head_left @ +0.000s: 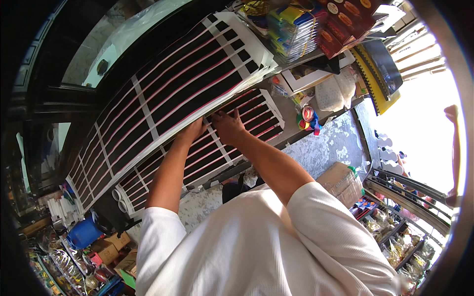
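Observation:
A thick stack of large white sheets (148, 106), printed with black blocks and thin red lines, lies across the dark table. Just below its near edge is a second printed sheet (222, 143) with the same striped pattern. My left hand (194, 129) is at the stack's near edge; its fingers are mostly hidden there, so what they grip cannot be seen. Close beside it, my right hand (228, 128) rests over the lower sheet with its fingers apart, their tips near the stack's edge.
Plastic-wrapped packs (296, 29) and a dark red box (345, 24) stand at the far right. Nearer are a bubble-wrapped bundle (335, 91) and a colourful ribboned medal (308, 116). A cardboard box (340, 183) sits by my right elbow; a blue container (84, 233) is at lower left.

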The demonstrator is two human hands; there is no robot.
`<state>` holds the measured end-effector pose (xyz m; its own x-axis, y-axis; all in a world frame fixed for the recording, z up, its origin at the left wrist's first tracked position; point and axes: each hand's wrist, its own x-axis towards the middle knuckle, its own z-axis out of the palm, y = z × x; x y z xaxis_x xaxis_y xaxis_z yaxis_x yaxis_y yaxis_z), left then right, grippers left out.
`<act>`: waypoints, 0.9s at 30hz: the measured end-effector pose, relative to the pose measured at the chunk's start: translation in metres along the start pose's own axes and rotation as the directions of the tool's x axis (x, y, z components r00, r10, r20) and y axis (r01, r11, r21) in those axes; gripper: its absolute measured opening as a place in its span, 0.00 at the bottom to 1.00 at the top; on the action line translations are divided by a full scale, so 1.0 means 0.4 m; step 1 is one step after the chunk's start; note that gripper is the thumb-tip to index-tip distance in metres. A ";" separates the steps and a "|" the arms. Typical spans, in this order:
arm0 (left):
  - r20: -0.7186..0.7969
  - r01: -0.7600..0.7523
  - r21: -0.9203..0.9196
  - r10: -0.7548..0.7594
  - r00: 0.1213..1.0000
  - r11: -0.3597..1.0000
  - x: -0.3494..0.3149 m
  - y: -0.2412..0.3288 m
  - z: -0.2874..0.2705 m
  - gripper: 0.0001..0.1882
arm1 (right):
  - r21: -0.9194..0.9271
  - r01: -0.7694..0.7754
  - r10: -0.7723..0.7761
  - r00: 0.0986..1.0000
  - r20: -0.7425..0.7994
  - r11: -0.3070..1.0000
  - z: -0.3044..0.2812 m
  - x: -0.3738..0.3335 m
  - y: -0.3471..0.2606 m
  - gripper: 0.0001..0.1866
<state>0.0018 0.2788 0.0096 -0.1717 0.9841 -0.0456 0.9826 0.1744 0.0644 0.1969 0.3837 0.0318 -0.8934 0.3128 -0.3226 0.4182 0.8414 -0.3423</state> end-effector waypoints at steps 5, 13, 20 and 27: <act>0.156 0.331 -0.320 -0.295 0.942 0.888 -0.095 0.072 -0.036 0.23 | 0.174 0.180 -0.129 0.954 -0.269 0.968 0.019 -0.065 0.059 0.32; -0.134 0.509 -0.361 -0.584 0.801 0.781 -0.535 0.298 0.024 0.26 | 0.505 -0.224 0.487 0.728 -0.482 0.834 0.082 -0.429 0.369 0.27; -0.097 0.511 -0.363 -0.577 0.811 0.779 -0.588 0.362 0.073 0.34 | 0.641 -0.328 0.627 0.712 -0.315 0.694 0.115 -0.346 0.478 0.32; -0.040 0.543 -0.414 -0.610 0.791 0.731 -0.573 0.387 0.107 0.36 | 0.704 -0.485 0.715 0.698 -0.046 0.519 0.119 -0.303 0.480 0.29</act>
<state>0.1964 0.0789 -0.0127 -0.7386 0.6733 -0.0351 0.5954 0.6758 0.4346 0.3932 0.4862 -0.0368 -0.3320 0.8402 -0.4288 0.7655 -0.0256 -0.6429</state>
